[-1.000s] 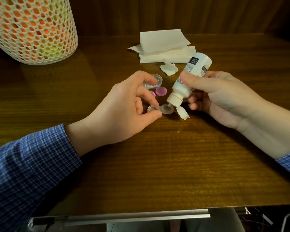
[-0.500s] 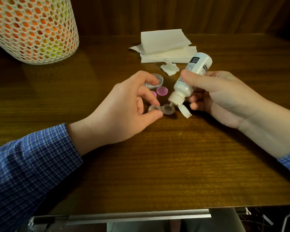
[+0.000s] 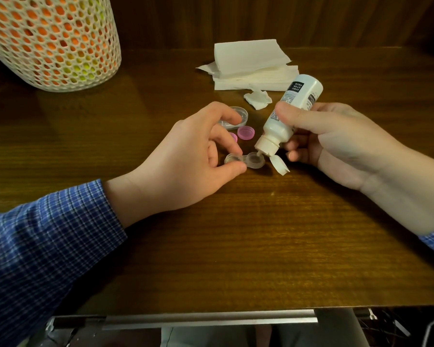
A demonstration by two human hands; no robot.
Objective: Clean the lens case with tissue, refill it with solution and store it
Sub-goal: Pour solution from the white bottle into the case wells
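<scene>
A clear two-well lens case lies on the wooden table. My left hand pinches its left well between thumb and fingertip. My right hand grips a white solution bottle, tilted nozzle-down, with the tip just over the right well. Its flip cap hangs open beside the case. Two pink screw caps lie just behind the case, one partly hidden by my fingers.
A stack of white tissues sits at the back with a crumpled scrap before it. A clear plastic lid lies behind my left hand. A white mesh basket stands back left.
The bottle's nozzle has shifted slightly, staying over the right well. Both hands keep their holds.
</scene>
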